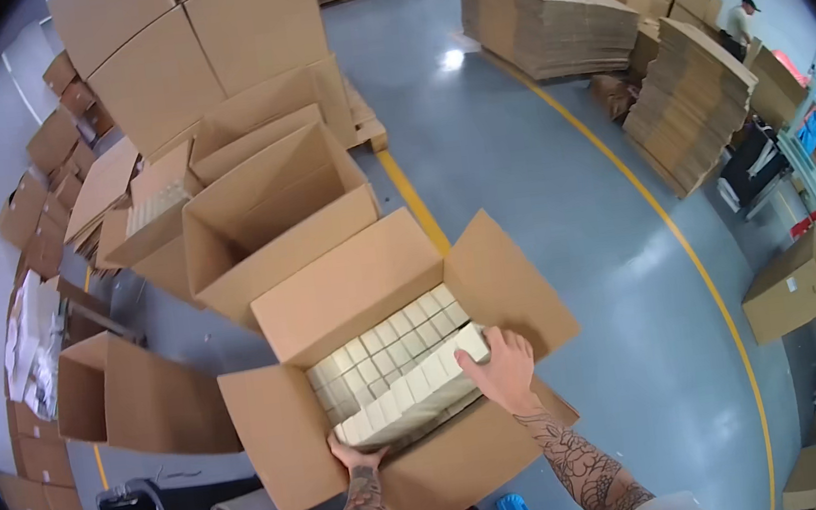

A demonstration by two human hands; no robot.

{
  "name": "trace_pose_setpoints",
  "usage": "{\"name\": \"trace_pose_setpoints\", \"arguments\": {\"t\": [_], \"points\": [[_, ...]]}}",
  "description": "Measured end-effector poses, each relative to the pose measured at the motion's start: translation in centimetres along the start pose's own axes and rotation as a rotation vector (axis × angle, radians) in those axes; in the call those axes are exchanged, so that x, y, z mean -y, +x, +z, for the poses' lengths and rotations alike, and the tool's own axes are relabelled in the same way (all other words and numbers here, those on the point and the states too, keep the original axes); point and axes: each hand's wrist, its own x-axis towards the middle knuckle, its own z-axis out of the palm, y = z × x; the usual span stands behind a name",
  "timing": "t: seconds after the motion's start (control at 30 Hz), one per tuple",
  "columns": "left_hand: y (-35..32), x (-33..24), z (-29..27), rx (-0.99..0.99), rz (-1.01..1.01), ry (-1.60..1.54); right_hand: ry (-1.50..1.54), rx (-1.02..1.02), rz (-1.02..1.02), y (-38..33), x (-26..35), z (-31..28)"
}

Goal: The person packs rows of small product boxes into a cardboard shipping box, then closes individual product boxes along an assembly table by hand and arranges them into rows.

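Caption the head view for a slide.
Both hands, left and right, grip a row of small pale boxes in an open carton on a warehouse floor.

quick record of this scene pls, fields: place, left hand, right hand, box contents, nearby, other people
place: warehouse with a grey floor
left hand: on the near end of a row of small pale boxes
right hand: on the far end of that row
box contents: open carton packed with small pale boxes
nearby: empty open carton behind it, flat cardboard stacks
other people: one person at far right
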Motion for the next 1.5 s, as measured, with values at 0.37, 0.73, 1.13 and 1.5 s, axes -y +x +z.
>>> {"name": "trace_pose_setpoints", "arguments": {"t": [0.37, 0.73, 1.13, 1.5], "points": [[4.3, -0.3, -4.2, -0.773, 0.470, 0.402, 0.248, 0.826, 0.563, -1.6, -8.4, 8.8], [5.4, -0.9, -5.5, -0.913, 0.115, 0.293, 0.043, 0.827, 0.357, -3.8, -12.7, 15.8], [-4.7, 6.3, 6.0, -0.321, 0.212, 0.493, -0.180, 0.718, -0.123, -3.4, -15.1, 17.7], [-53.8, 12.1, 17.3, -0.521, 0.715, 1.265, 1.204, 0.462, -0.120, -10.9, 12.7, 3.9]]}}
